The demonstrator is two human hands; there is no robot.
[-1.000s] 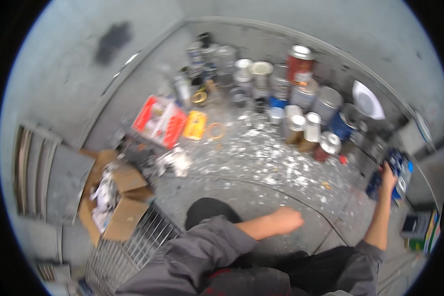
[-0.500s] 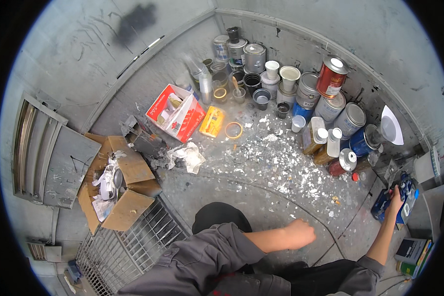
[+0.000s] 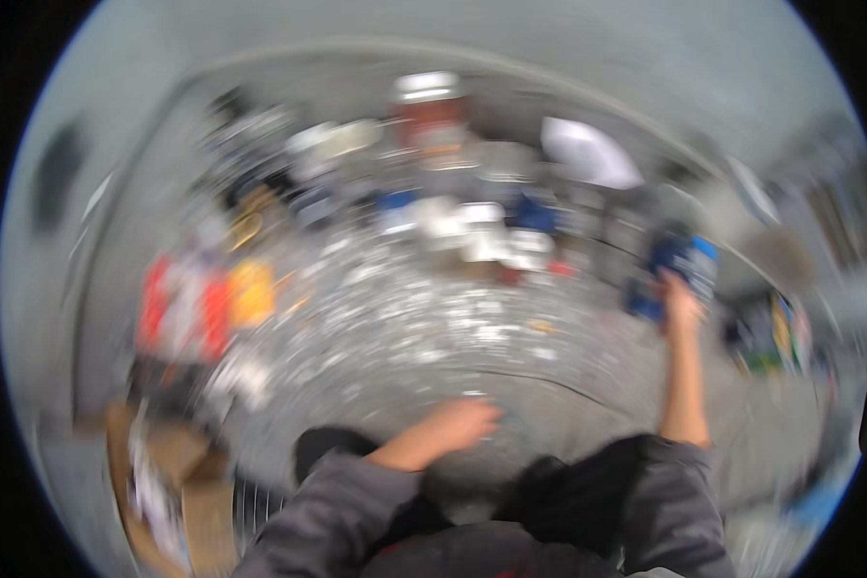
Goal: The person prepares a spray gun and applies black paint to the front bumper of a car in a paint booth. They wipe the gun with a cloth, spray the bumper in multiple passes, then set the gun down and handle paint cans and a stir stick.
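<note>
Motion smears this view. My right hand (image 3: 682, 299) reaches forward on the right, its fingers closed on a dark blue object (image 3: 672, 258) with a lighter blue part; its kind is too blurred to tell. Low in the middle, above the floor in front of my knees, my left hand (image 3: 460, 424) is curled like a fist. Whatever it may hold is hidden. Left of the blue object stand blurred cans and bottles with white caps (image 3: 482, 231).
A red can (image 3: 432, 120) rises among the paint cans at the back. White flakes litter the grey floor (image 3: 539, 424). On the left are a red and white box (image 3: 178, 308), a yellow packet (image 3: 252, 292) and an open cardboard box (image 3: 207, 515). Several containers (image 3: 775, 332) stand at right.
The view has swung right, so the cans and boxes appear farther left and the picture is blurred. My right hand stays on the blue object; my left stays curled.
</note>
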